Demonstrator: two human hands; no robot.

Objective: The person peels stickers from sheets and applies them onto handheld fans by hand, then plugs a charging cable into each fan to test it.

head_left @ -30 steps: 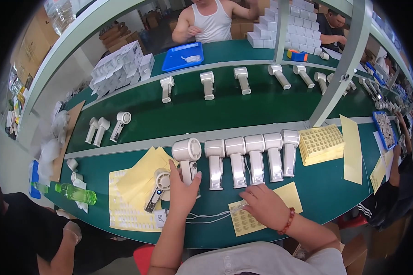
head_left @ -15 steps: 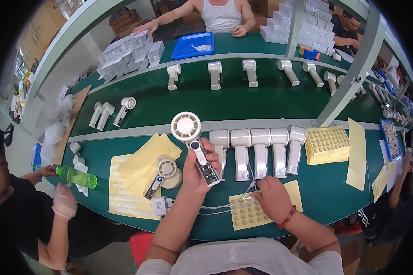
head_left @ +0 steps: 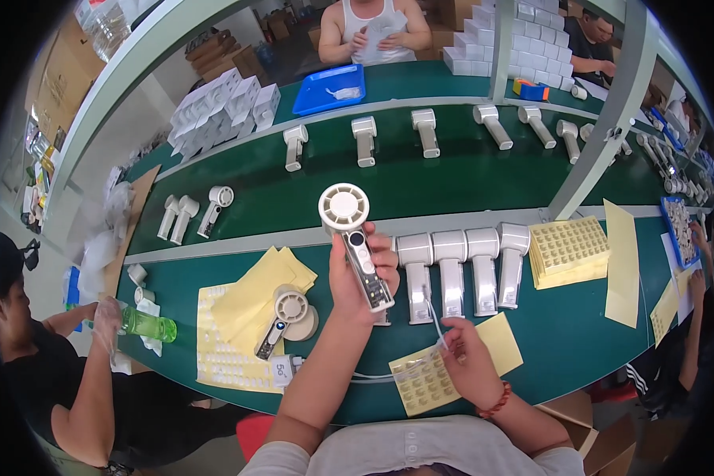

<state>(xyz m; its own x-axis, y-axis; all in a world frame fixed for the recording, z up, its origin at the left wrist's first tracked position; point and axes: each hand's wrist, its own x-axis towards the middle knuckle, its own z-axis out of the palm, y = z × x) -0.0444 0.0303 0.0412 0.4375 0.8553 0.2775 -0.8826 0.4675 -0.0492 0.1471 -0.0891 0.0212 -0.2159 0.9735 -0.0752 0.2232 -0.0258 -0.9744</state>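
My left hand [head_left: 347,278] is wrapped round the handle of a white handheld fan [head_left: 344,206], held upright over the bench with its round grille toward me. Lower and to the right, my right hand [head_left: 470,365] pinches a thin white cable [head_left: 434,313] whose end points upward. The cable runs left to a white charger plug [head_left: 285,370]. Beneath my right hand lies a yellow label sheet [head_left: 424,385]. A second fan [head_left: 291,306] leans on a round pale object at the left. Behind my hands, several wrapped white fans [head_left: 451,274] lie in a row.
Yellow sheets [head_left: 254,293] lie left, a label stack [head_left: 571,250] right. More fans [head_left: 365,143] rest on the green belt [head_left: 293,194]. A grey post [head_left: 611,119] rises at the right. At the left, a co-worker's gloved hand [head_left: 107,317] is by a green bottle [head_left: 155,326].
My left hand and the fan have shifted slightly right. My right hand has turned, raising the cable end. The person opposite has left the boxes and handles a whitish sheet; the left co-worker's hand reached the bottle.
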